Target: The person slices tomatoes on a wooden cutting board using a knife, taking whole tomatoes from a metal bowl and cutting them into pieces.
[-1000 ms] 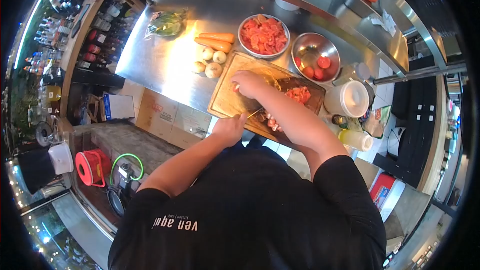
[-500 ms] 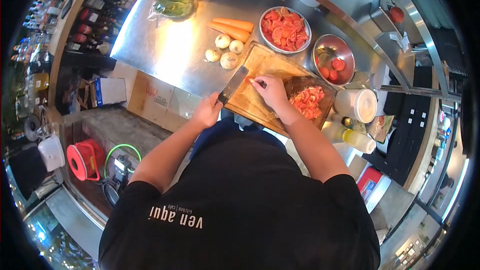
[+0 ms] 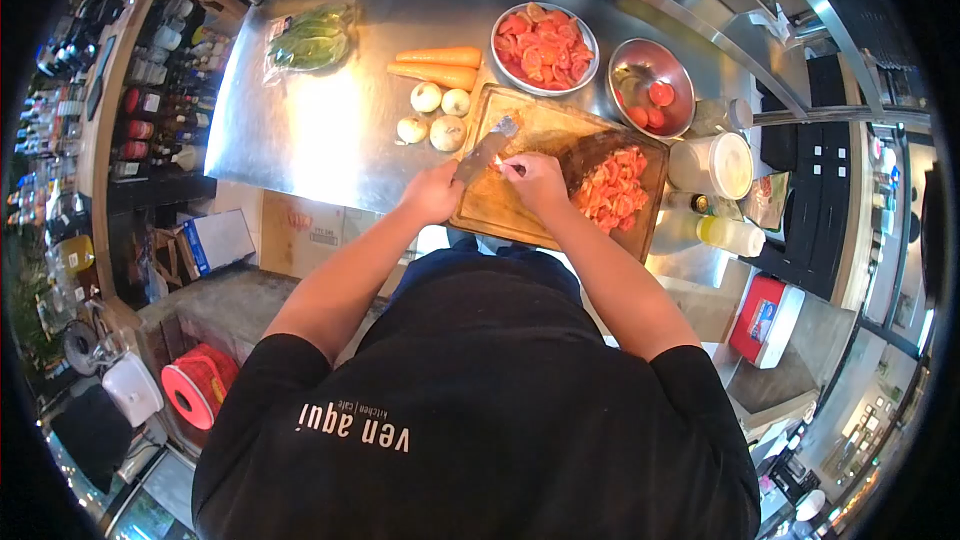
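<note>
My left hand (image 3: 432, 192) is wrapped round the handle of a kitchen knife (image 3: 482, 158), its blade slanting over the left part of a wooden cutting board (image 3: 540, 119). Close to the blade, my right hand (image 3: 537, 181) has its fingertips pinched together over a small reddish piece, probably tomato, mostly hidden by the fingers. A heap of chopped tomato (image 3: 613, 190) lies on the board's right side. Behind the board stands a bowl (image 3: 596, 60) full of cut tomatoes. To its right, a metal bowl (image 3: 678, 69) holds several red tomato pieces.
Several peeled onions (image 3: 447, 132) and orange carrots (image 3: 434, 74) lie left of the board on the steel counter (image 3: 370, 155). Farther left is a bag of leafy greens (image 3: 311, 38). A white tub (image 3: 728, 166) and a squeeze bottle (image 3: 733, 236) stand at the right.
The view has shifted slightly. My left hand has moved the knife closer to my right fingers, and the blade is turned so its face catches the light. My right hand stays pinched.
</note>
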A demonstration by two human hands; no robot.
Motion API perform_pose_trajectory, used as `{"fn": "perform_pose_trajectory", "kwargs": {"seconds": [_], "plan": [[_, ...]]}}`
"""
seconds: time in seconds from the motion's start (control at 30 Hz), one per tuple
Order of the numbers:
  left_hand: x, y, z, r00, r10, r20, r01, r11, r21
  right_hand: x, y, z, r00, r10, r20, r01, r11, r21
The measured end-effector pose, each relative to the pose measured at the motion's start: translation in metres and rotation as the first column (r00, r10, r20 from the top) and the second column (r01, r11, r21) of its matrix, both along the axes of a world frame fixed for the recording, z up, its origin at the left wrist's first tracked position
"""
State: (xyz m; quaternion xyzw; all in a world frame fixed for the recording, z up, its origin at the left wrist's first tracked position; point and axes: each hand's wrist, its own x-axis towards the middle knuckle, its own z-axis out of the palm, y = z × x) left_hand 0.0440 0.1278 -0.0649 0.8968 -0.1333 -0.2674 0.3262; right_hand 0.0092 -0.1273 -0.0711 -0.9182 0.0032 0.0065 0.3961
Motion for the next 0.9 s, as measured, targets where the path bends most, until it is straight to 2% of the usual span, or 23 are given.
{"fn": "perform_pose_trajectory", "kwargs": {"seconds": [0.17,0.23,0.33,0.47,0.53,0.57,0.63,0.77,0.87,0.9], "plan": [[0.001,0.007,0.01,0.992,-0.126,-0.03,0.127,0.991,0.041,-0.006,0.002,0.001,1.0,-0.004,0.003,0.004,1.0,0.03],[-0.006,0.013,0.018,0.984,-0.162,-0.068,0.166,0.984,0.062,-0.009,0.003,0.007,0.995,-0.036,-0.097,0.036,0.999,-0.006],[-0.009,0.016,0.023,0.982,-0.174,-0.075,0.181,0.979,0.091,-0.011,0.004,0.008,0.993,-0.052,-0.11,0.047,0.998,-0.041],[0.001,-0.003,0.035,0.973,-0.195,-0.124,0.215,0.959,0.182,-0.015,0.003,0.0,0.998,-0.059,-0.026,0.058,0.998,-0.027],[0.001,-0.003,0.04,0.964,-0.22,-0.148,0.247,0.949,0.196,-0.017,0.003,-0.001,0.985,-0.172,0.036,0.172,0.985,-0.001],[-0.004,-0.001,0.04,0.968,-0.23,-0.102,0.247,0.944,0.219,-0.016,0.003,-0.001,0.985,-0.166,0.039,0.166,0.986,0.0],[-0.016,0.008,0.044,0.97,-0.236,-0.052,0.242,0.94,0.24,-0.014,0.0,0.004,0.967,-0.252,-0.026,0.253,0.967,0.04],[-0.038,0.049,0.052,0.962,-0.244,-0.123,0.267,0.933,0.24,0.0,-0.015,0.004,0.965,-0.256,-0.061,0.255,0.967,-0.021],[-0.045,0.056,0.057,0.962,-0.235,-0.139,0.265,0.925,0.273,0.008,-0.022,0.009,0.964,-0.261,0.057,0.264,0.962,-0.062],[-0.045,0.055,0.058,0.965,-0.226,-0.134,0.255,0.928,0.271,0.01,-0.027,0.01,0.985,-0.154,0.081,0.157,0.987,-0.027]]}}
